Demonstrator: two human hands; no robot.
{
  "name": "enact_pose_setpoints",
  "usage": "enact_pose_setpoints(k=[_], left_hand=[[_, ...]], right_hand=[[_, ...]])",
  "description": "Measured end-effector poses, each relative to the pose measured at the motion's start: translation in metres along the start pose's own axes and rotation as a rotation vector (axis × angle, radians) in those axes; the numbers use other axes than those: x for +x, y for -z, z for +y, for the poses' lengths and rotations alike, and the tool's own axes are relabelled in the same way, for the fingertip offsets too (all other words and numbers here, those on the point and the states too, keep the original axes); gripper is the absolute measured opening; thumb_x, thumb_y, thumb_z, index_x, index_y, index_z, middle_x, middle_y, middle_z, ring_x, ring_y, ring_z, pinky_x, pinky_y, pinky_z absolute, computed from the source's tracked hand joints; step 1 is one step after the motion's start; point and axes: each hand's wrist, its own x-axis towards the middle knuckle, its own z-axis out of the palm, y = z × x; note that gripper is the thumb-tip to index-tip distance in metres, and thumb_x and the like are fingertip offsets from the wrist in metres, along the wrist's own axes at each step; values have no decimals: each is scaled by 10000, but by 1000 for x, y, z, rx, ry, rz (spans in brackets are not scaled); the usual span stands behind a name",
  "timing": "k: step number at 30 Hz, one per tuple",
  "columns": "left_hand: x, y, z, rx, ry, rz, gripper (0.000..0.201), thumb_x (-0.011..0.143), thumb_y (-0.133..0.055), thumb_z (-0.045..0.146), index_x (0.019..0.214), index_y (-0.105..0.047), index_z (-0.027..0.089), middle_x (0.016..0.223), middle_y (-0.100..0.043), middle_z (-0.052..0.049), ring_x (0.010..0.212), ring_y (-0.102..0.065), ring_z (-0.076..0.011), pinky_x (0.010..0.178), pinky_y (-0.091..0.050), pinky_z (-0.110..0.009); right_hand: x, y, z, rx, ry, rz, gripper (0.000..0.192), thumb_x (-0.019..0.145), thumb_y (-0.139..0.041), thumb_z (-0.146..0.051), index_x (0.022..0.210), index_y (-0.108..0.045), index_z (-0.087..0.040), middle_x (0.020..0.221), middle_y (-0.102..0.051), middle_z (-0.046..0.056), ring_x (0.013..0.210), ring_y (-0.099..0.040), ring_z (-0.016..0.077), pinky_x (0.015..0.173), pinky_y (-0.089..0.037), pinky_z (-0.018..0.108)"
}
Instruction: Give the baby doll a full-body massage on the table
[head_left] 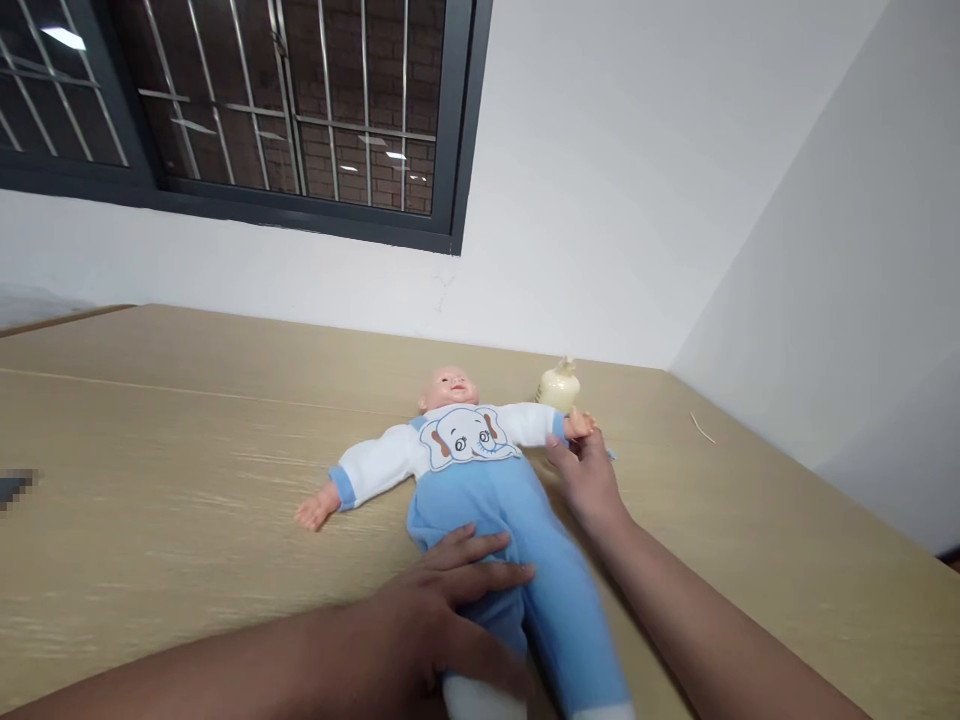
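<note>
Left hand (435, 605) lies over 1 leg of the doll (476, 495), fingers apart, its underside hidden; right hand (592, 480), nearer the head, clasps 1 doll hand between thumb and fingers. Doll rests face up on the table (210, 400), long axis running away, feet cut off. Just beyond: 1 cream, onion-shaped object (559, 386).

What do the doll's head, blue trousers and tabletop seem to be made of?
Doll's head: likely smooth, faintly shiny plastic or vinyl; features look moulded. Blue trousers: matte fabric, judging by folds. Tabletop: satin wood or laminate, given its streaky grain.
</note>
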Motion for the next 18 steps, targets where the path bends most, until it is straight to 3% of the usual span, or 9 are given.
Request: enact_pose_setpoints(k=[3, 5, 7, 10, 14, 18], left_hand=[[-3, 0, -3, 6, -14, 51, 341, 813, -795, 330, 1148, -760, 377, 1613, -391, 15, 1512, -281, -363, 1219, -239, -575], [-4, 2, -7, 5, -23, 137, 330, 846, -751, 298, 1170, -749, 364, 1618, -386, -8, 1516, -277, -361, 1209, -270, -573], [-3, 7, -14, -6, -10, 259, 344, 875, -693, 227, 1196, -734, 344, 1608, -400, -37, 1515, -287, -347, 1202, -297, -560], [2, 15, -29, -56, 41, 389, 339, 897, -646, 185, 1195, -730, 323, 1586, -420, -65, 1477, -368, -323, 1183, -350, -524], [11, 20, -47, -160, 112, 404, 359, 900, -646, 193, 1232, -714, 312, 1588, -395, -78, 1442, -421, -318, 1112, -455, -451], [17, 17, -55, -175, 137, 461, 368, 880, -676, 190, 1228, -711, 306, 1558, -435, -80, 1429, -439, -318, 1170, -383, -480]], right_hand=[[-17, -7, -19, -208, 207, -232, 905, 792, -761, -507, 1543, -325, -252, 1557, -426, 147, 1417, -450, 330, 1089, -485, 509], [-25, -8, -28, -327, 307, -372, 920, 826, -736, -485, 1589, -257, -300, 1649, -271, 112, 1525, -269, 329, 1177, -384, 541], [-27, -7, -33, -416, 358, -445, 847, 874, -688, -479, 1593, -270, -317, 1677, -196, 93, 1555, -179, 330, 1220, -297, 562], [-26, -4, -37, -460, 385, -509, 789, 910, -647, -475, 1593, -283, -320, 1693, -140, 84, 1561, -154, 329, 1224, -296, 543], [-23, -3, -38, -492, 407, -564, 767, 920, -635, -465, 1590, -280, -350, 1697, -132, 54, 1567, -129, 322, 1224, -294, 545], [-25, -5, -36, -483, 402, -535, 792, 904, -654, -462, 1592, -287, -325, 1693, -153, 66, 1558, -172, 329, 1223, -295, 550]])
